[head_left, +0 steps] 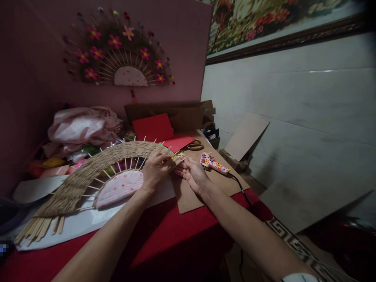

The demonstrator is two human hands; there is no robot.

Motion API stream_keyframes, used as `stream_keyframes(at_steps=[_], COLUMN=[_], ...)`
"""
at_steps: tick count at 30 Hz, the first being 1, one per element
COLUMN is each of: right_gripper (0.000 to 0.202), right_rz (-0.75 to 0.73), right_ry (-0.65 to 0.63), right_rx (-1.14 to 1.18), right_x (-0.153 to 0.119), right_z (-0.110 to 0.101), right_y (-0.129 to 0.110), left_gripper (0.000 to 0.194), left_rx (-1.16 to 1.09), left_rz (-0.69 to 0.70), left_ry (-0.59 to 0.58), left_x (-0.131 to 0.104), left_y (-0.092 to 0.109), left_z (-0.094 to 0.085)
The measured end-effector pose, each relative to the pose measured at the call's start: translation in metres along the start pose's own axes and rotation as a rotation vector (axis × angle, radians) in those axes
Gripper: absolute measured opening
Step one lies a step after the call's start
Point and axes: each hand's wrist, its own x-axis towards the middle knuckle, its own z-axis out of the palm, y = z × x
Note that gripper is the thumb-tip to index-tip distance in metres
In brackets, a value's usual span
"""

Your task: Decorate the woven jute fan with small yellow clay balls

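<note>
A half-round fan of woven twine (88, 172) on thin wooden sticks lies across the table, with a pink dotted cloth half-circle (120, 188) at its base. My left hand (158, 168) is closed in a pinch over the fan's right end; a tiny yellow bit shows at its fingertips. My right hand (194, 175) is turned palm up at the same end, thumb and fingers closed about the edge where thin sticks stick out. The fingers partly hide what lies between the two hands. Right of them lies a flower-patterned glue gun (216, 163) with a black cord.
Under the right hand is a cardboard sheet (188, 197) on a red tablecloth (164, 235). Scissors (195, 145) and red card (154, 127) lie behind. Crumpled pink cloth (85, 125) is piled at left. A finished flowered fan (131, 75) hangs on the wall. Loose wooden sticks (41, 229) lie front left.
</note>
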Motion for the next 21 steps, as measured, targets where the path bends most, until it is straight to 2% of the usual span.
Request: stream_keyframes(at_steps=[8,21], right_gripper=[0.014,0.024], right_rz=[0.0,-0.007], right_ry=[0.006,-0.02], right_rx=[0.014,0.002], right_x=[0.002,0.0034], right_z=[-0.0005,-0.0016], right_y=[0.0013,0.001], left_gripper=[0.017,0.025], left_rx=[0.083,0.288], left_rz=[-0.036,0.044], left_ry=[-0.061,-0.175], left_x=[0.001,-0.0017], left_y=[0.0037,0.0086], left_z=[-0.0007,-0.0066])
